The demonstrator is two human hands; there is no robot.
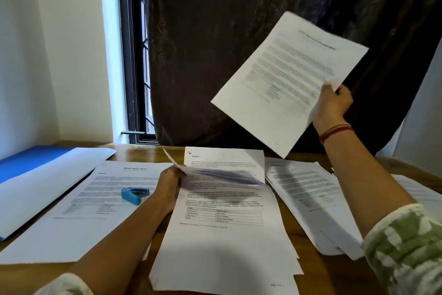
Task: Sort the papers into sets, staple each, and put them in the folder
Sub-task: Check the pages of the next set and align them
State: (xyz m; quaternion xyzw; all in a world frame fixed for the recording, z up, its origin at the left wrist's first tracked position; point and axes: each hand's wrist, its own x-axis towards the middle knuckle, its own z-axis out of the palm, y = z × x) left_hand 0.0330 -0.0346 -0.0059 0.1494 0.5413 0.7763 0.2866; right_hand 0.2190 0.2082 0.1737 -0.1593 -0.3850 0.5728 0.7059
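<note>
Sheet (287,79) aloft, pinched in right hand (332,105) grip; left hand (168,184) grip pinches page (215,172) over stack (227,235).

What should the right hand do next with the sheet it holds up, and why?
Probably lower the raised sheet from the right hand onto its matching pile: sorting looks unfinished, and the stapler lies untouched. Its blurred heading hides which pile.

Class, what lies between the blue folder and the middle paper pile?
A printed sheet with a blue stapler resting on it, as the head view shows.
</note>
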